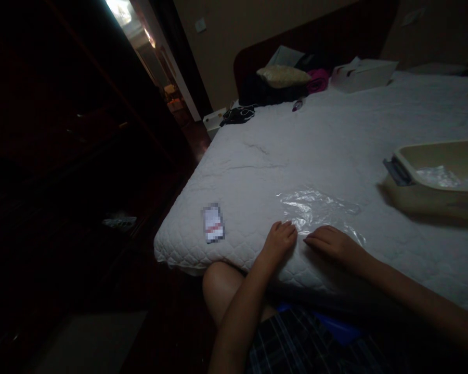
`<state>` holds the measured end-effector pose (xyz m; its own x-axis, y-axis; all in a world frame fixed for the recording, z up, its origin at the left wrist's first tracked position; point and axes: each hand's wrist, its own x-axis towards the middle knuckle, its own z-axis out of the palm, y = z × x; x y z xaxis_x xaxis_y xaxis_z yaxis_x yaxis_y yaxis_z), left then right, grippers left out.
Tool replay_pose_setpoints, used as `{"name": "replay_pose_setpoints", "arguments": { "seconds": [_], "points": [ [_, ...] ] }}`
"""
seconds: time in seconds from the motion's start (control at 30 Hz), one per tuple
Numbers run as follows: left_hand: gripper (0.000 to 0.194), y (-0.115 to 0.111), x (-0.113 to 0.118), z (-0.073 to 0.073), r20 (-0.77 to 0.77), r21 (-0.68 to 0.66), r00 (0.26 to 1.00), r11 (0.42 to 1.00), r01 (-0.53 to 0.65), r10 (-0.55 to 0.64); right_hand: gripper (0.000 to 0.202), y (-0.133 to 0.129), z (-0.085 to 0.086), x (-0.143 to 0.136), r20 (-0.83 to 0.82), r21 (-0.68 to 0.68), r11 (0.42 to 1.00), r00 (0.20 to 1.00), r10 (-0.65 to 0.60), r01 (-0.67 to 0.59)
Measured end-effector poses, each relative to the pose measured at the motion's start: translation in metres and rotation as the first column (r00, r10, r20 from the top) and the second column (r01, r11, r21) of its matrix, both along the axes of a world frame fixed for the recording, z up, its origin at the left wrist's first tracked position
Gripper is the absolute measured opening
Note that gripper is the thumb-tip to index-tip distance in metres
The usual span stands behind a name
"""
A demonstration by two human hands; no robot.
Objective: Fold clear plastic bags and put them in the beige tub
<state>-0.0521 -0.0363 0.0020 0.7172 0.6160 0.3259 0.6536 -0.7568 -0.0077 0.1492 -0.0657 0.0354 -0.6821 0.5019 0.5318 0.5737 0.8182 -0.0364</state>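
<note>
A clear, crinkled plastic bag (315, 205) lies flat on the white quilted bed cover in front of me. My left hand (281, 240) is at the bag's near left edge, fingers curled down onto the plastic. To its right, my right hand (335, 245) has its fingers pressed together at the near edge of the same bag, pointing left. The fingertips are partly hidden, so the exact grip is hard to see. Left of my hands lies a phone-sized item (213, 223), its face blurred out.
A beige bin (403, 195) with a grey handle and clear plastic inside stands at the right on the bed (249, 182). Toward the headboard are a white box (364, 75), a pale cushion (283, 76), dark clothing and a magenta roll (317, 81). The bed's edge drops off at left.
</note>
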Motion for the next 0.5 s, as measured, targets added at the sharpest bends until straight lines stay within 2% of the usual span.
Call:
{"name": "replay_pose_setpoints", "arguments": {
  "seconds": [0.13, 0.3, 0.5],
  "points": [
    [0.019, 0.001, 0.0, -0.003, 0.025, 0.004, 1.0, 1.0, -0.002, 0.002, 0.025, 0.017, 0.006, -0.002, -0.017, -0.036, 0.999, 0.999, -0.037, 0.036],
    [0.018, 0.002, 0.0, -0.008, 0.033, 0.015, 0.999, 1.0, 0.0, 0.0, 0.023, 0.047, 0.006, -0.002, -0.081, -0.192, 0.978, 0.992, -0.1, 0.083],
    [0.02, 0.001, 0.0, -0.005, 0.02, 0.007, 1.0, 1.0, -0.001, 0.001, 0.023, 0.072, 0.001, -0.006, -0.078, -0.343, 0.927, 0.979, -0.186, 0.149]
  ]
}}
